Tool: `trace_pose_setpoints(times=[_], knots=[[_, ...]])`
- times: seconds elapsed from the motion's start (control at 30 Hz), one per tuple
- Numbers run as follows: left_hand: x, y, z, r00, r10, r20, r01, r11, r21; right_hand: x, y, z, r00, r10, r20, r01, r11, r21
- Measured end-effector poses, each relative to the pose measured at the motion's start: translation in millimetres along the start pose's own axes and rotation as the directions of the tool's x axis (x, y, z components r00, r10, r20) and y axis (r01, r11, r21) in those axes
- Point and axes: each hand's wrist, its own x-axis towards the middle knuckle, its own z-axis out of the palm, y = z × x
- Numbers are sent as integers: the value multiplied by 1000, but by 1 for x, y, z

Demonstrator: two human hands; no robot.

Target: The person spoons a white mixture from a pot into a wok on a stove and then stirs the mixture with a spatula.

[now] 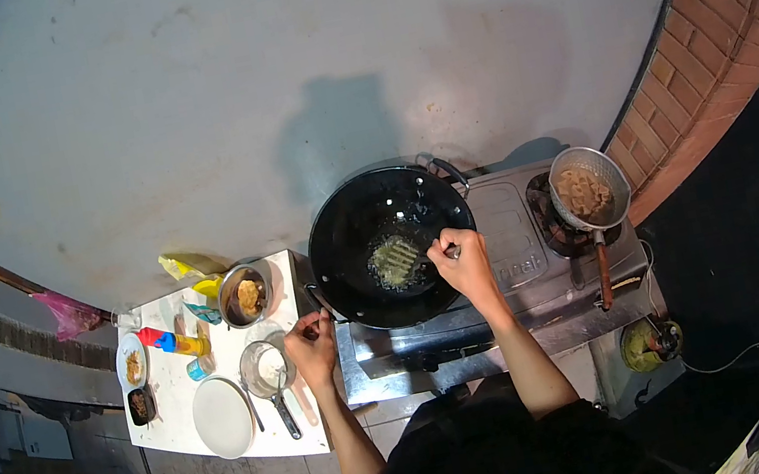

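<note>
A large black wok [350, 212] sits on the left side of the stove. My right hand [463, 263] is closed around the handle of a slotted spatula [403, 255], whose head rests in the wok's bottom. A pale yellowish food [396, 270] lies there in bubbling oil, partly under the spatula. My left hand [312, 345] is at the wok's left side, thumb and fingers pinched at the lower end of the wok's side handle [314, 296]. The fingers partly hide that contact.
A saucepan [585, 191] with pieces in liquid stands on the right burner, its wooden handle pointing toward me. The white table [305, 418] at left carries a plate [223, 417], a steel bowl [246, 296], a small pan [266, 369] and bottles [175, 341].
</note>
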Motion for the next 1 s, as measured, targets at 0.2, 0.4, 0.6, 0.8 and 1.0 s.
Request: trace_pose_setpoints(times=[0.2, 0.4, 0.6, 0.8, 1.0], knots=[[3, -10, 1, 1000, 0, 7, 0, 1000, -14, 0, 1, 8, 998, -66, 24, 67, 998, -19], [2, -4, -1, 1000, 0, 9, 0, 1000, 12, 0, -4, -1, 1000, 13, -3, -13, 1000, -3], [3, 0, -3, 999, -18, 31, 18, 1000, 18, 0, -1, 6, 998, -61, 23, 61, 998, 2], [4, 10, -8, 997, -44, 66, 44, 999, -4, 7, -2, 1, 999, -38, -17, 38, 999, -4], [8, 23, -11, 1000, 17, 0, -17, 990, 140, 11, -6, -1, 997, -65, -37, 65, 998, -16]])
